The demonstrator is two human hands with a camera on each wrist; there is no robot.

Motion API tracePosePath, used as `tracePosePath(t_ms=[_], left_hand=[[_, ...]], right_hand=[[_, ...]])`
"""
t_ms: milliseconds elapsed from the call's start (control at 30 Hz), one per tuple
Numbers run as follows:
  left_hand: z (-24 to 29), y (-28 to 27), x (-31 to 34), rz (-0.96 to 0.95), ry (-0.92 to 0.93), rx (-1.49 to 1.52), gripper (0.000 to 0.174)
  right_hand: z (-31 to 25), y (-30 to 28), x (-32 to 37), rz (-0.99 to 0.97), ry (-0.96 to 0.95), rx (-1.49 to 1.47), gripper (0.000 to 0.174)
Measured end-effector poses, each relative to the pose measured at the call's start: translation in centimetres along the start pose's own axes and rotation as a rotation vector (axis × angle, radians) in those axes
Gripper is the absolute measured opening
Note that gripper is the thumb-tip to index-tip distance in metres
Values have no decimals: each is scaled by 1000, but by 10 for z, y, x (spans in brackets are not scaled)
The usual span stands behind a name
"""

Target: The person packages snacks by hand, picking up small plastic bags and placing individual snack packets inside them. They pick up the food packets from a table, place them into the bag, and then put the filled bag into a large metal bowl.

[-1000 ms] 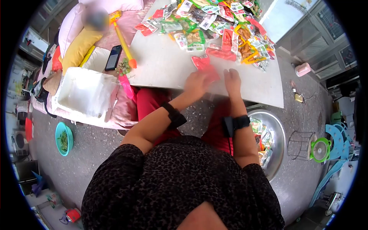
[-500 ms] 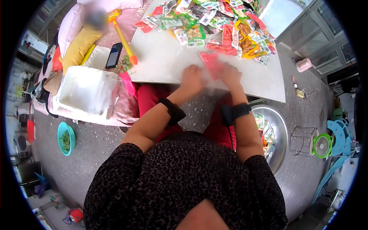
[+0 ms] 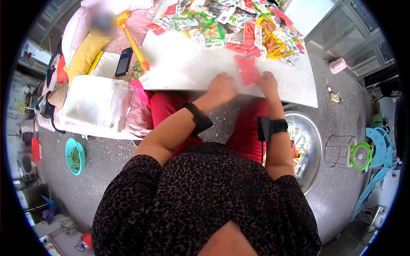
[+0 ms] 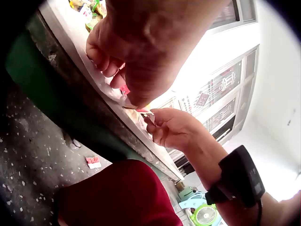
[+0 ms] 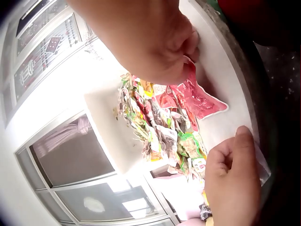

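Observation:
In the head view, the red flat packet [image 3: 247, 70] lies at a slant over the pale table [image 3: 188, 68] near its front edge. My right hand [image 3: 269, 84] pinches its near right corner; the right wrist view shows the packet [image 5: 202, 101] spreading out from under that hand [image 5: 141, 42]. Left of it, my left hand [image 3: 223, 87] is at the table edge, apart from the packet, fingers curled and slightly blurred. A clear film [image 5: 263, 165] shows beside the left hand [image 5: 235, 176] in the right wrist view; whether the fingers hold it is unclear.
Heaped colourful packets [image 3: 230, 25] cover the table's far side. A metal basin [image 3: 314, 149] with more packets stands on the floor at right. On the bed at left are a white foam box [image 3: 92, 102], a phone [image 3: 124, 62] and a yellow hammer-shaped toy [image 3: 134, 42].
The red packet went from the left hand to the right hand and now lies farther right. The left hand drew away from it, then shifted slightly right along the table edge.

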State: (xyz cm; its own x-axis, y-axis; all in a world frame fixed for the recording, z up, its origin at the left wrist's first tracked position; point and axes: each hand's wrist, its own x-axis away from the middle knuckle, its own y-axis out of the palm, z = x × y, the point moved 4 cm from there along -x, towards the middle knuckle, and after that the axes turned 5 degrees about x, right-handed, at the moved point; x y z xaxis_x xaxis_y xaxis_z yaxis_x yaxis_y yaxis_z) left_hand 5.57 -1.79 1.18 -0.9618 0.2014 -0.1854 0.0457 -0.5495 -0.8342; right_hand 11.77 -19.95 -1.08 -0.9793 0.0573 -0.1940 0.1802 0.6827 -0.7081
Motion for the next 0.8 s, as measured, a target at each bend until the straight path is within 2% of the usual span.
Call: tracePosePath(t_ms=[100,200,267,333,400,533,600,800], left_hand=[[-6,8,-8,-48,-1,15,19],[-10,12,-11,-51,15,8,17],[-11,12,-11,-77,-4,-4,17],[-12,8,-11,-84,-62,46,18],[-14,8,-9,-60,-110,107,18],[-14,6,-7,48,-161,206,18],[-13,7,-6,88,-178,235,18],[-13,6,-4,158,-199,313,18]], right_hand=[[-29,-14,14,-281,243,-154,30],[-21,-8,13,-477,260,-255,26],[-4,-4,17,-280,178,-567,22],[-5,-14,25,-142,222,-872,18],[-5,-28,32,-61,398,-1170,15],[-1,-42,46,-45,339,-1267,13],[-5,-45,57,-72,399,-1238,12],[6,-26,65,-200,374,-1238,9]])
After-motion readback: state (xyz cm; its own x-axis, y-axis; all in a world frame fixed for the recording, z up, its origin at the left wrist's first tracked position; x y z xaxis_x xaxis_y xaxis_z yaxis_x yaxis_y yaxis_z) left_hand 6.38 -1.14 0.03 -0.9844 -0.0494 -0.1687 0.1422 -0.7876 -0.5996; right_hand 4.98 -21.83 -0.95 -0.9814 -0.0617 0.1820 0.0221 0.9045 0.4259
